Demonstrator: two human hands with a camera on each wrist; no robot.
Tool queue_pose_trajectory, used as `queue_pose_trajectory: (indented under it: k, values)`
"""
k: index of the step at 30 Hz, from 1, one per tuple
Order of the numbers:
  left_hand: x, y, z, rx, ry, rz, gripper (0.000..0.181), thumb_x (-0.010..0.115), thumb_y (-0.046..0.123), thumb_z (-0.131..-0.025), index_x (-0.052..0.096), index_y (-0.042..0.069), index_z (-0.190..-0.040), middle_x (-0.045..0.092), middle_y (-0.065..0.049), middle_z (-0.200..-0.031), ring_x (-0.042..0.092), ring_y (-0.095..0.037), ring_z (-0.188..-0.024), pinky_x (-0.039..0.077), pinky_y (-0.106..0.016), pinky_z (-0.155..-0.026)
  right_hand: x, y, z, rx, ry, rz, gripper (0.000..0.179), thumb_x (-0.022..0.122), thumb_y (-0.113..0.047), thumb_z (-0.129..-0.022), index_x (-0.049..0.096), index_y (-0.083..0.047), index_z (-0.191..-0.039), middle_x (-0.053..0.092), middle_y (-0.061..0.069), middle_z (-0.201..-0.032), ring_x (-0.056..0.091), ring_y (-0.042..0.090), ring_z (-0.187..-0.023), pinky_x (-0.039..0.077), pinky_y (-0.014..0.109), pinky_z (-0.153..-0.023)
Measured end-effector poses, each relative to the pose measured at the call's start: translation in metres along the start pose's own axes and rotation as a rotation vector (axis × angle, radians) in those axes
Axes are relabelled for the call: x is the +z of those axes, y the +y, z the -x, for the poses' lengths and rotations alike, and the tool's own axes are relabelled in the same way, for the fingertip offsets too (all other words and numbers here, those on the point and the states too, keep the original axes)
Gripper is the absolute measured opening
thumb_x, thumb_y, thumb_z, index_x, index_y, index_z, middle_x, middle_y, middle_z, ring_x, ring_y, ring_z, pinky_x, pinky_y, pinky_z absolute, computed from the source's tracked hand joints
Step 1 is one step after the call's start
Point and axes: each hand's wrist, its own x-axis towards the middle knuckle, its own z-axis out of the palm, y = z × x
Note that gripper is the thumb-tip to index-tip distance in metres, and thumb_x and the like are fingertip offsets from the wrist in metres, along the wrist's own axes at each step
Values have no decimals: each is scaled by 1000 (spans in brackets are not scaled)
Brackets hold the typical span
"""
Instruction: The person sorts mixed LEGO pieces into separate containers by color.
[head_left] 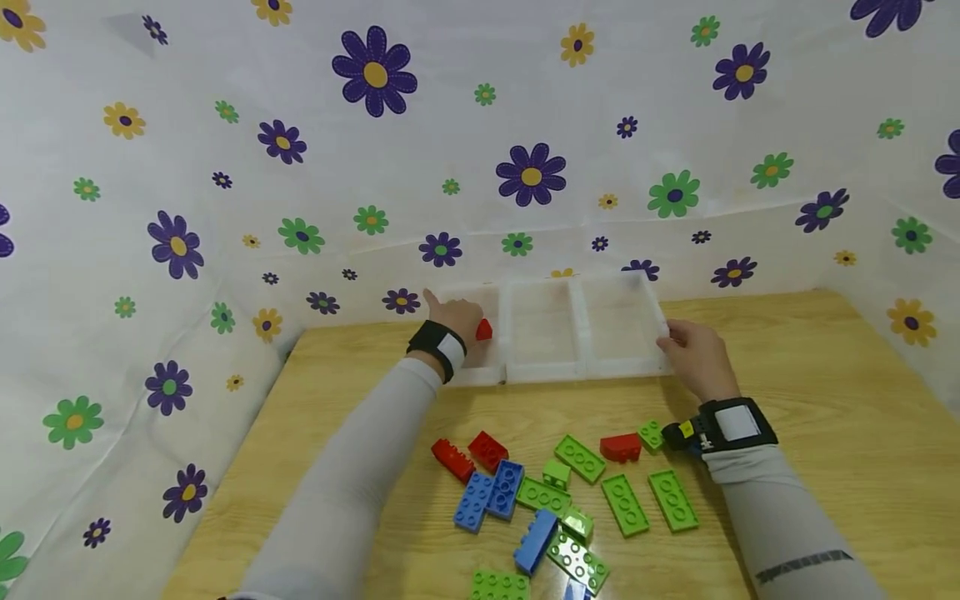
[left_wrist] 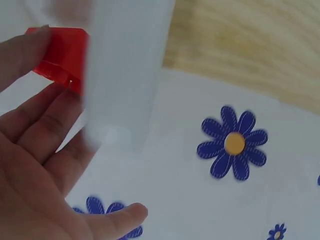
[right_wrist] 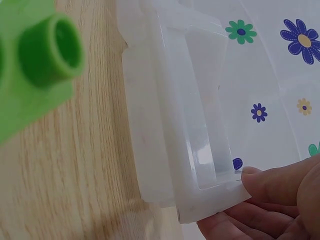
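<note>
My left hand (head_left: 455,317) reaches into the left section of a white plastic tray (head_left: 622,367) that has three sections side by side. It pinches a red toy building brick (left_wrist: 65,47) between thumb and fingers, partly hidden behind the tray wall (left_wrist: 127,75) in the left wrist view. At the tray's right end, my right hand (head_left: 701,358) grips the rim (right_wrist: 217,200), thumb on top and fingers below. The middle and right sections show bare floors.
Loose bricks lie in front of the tray: red (head_left: 489,451), blue (head_left: 473,502) and several green ones (head_left: 625,504). A green brick (right_wrist: 40,60) looms close in the right wrist view. Behind the tray rises a flowered cloth (head_left: 450,167) at the table's (head_left: 352,358) back edge.
</note>
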Motion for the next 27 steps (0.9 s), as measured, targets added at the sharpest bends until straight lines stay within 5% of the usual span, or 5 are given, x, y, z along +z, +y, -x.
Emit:
queue_pose_trajectory:
  k: [9, 14, 18, 22, 27]
  values:
    - [28, -8, 3, 2, 19, 170, 25, 64, 31, -79, 60, 16, -98, 63, 1, -82, 57, -20, -82, 5, -68, -91, 0, -8, 4, 22, -36, -11, 52, 44, -43, -89, 46, -12, -130, 54, 9, -117, 53, 24, -97, 46, 45, -77]
    - [10, -28, 45, 27, 237, 459, 45, 57, 39, -84, 53, 14, -121, 56, -4, -118, 48, -23, -110, 24, -53, -97, -8, -11, 5, 43, -52, -8, 53, 43, -44, -89, 43, -12, -132, 53, 11, -119, 51, 27, -98, 45, 46, -78]
    - [22, -47, 92, -30, 335, 665, 43, 56, 35, -86, 54, 9, -119, 54, -8, -118, 48, -25, -109, 39, -42, -89, -18, -25, 14, 34, -43, 22, 53, 42, -42, -89, 44, -9, -131, 53, 12, -117, 52, 27, -96, 47, 44, -75]
    - [49, -56, 118, -113, 290, 842, 47, 53, 36, -87, 49, 9, -124, 53, -11, -119, 49, -27, -107, 41, -43, -86, -36, -57, 32, 74, -83, -19, 48, 45, -32, -92, 44, -4, -130, 51, 16, -119, 50, 30, -99, 47, 45, -75]
    - [66, -53, 122, -128, 194, 1028, 53, 52, 39, -87, 39, 15, -133, 51, -11, -122, 50, -27, -107, 42, -44, -84, -40, -74, 42, 87, -104, -70, 47, 46, -29, -92, 42, -3, -131, 49, 19, -122, 48, 33, -103, 45, 47, -76]
